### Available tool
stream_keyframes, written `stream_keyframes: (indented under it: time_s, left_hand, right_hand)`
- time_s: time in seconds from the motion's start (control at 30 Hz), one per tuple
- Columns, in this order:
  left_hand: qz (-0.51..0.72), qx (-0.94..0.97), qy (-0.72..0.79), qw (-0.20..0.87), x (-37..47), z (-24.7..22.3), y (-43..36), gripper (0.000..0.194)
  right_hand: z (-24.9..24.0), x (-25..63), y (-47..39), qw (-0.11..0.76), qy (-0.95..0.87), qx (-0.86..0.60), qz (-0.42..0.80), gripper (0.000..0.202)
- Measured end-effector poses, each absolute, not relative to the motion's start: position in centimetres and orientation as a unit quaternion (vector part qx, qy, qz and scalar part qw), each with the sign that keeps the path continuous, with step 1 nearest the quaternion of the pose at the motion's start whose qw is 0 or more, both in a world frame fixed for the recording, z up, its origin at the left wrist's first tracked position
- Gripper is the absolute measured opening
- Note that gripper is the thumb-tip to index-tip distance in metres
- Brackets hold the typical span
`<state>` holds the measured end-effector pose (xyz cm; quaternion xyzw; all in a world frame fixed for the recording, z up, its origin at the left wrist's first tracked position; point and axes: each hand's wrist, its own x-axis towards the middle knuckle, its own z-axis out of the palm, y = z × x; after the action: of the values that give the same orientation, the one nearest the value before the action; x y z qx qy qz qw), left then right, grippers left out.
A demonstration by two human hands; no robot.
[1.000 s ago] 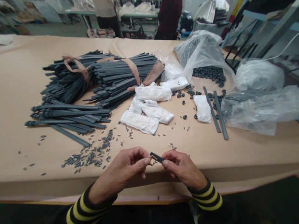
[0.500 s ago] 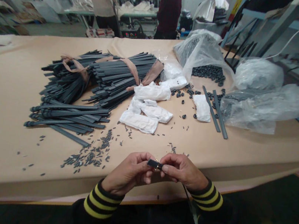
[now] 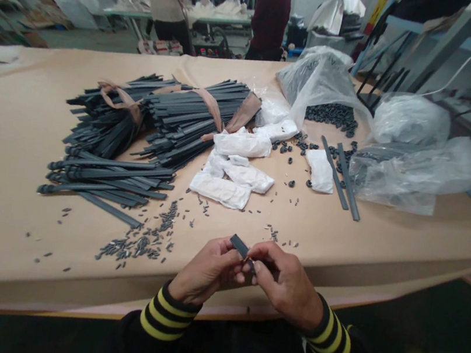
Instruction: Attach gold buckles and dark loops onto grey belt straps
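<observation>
Above the table's front edge, my left hand [image 3: 207, 271] and my right hand [image 3: 288, 282] meet around one dark grey strap [image 3: 239, 245]. The left thumb and fingers pinch it near its flat end, which sticks up to the left. My right fingers close on it beside a small gold-coloured metal piece [image 3: 247, 259], mostly covered by the fingertips. The rest of the strap is hidden. To the left of my hands lie small dark pieces [image 3: 136, 246], and behind them a stack of straps with dark knobby ends [image 3: 112, 174].
Tied bundles of dark straps [image 3: 195, 117] lie at the back left. White packets [image 3: 220, 191] sit mid-table. An open plastic bag [image 3: 320, 83] spills dark buckle-like parts [image 3: 331, 117]. Two loose straps [image 3: 348, 181] and more clear plastic [image 3: 404, 172] are rightward. People stand beyond the table.
The strap's flat end has turned upward and shows more between my hands. My right hand has shifted over the metal piece, covering more of it. The strap's tail below my right wrist no longer shows.
</observation>
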<state>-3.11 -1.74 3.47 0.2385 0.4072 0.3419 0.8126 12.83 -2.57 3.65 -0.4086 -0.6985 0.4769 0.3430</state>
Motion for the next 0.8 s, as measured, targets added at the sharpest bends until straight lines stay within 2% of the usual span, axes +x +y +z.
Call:
stream_keyframes:
  time_s: [0.13,0.27,0.43,0.57,0.7,0.8]
  left_hand:
    - [0.348,0.254,0.397,0.811,-3.0,3.6,-1.9,0.015]
    - [0.345,0.256,0.372,0.823,-2.8,3.7,-2.2,0.015]
    - [0.342,0.264,0.395,0.811,-2.8,3.5,-2.5,0.016]
    - [0.347,0.321,0.399,0.786,-3.2,3.7,-2.8,0.014]
    - [0.369,0.349,0.398,0.764,-3.2,3.7,-2.8,0.014]
    - [0.403,0.354,0.426,0.729,-2.8,3.2,-2.9,0.017]
  right_hand:
    - [3.3,12.9,-2.5,0.344,-0.612,-0.396,0.591,0.013]
    - [2.9,12.7,-2.4,0.362,-0.565,-0.374,0.640,0.002]
    - [2.7,12.6,-2.5,0.358,-0.603,-0.398,0.591,0.011]
    - [3.0,12.9,-2.4,0.339,-0.646,-0.415,0.544,0.009]
    - [3.2,13.1,-2.1,0.313,-0.653,-0.419,0.547,0.014]
    - [3.1,13.2,-1.9,0.324,-0.629,-0.420,0.569,0.016]
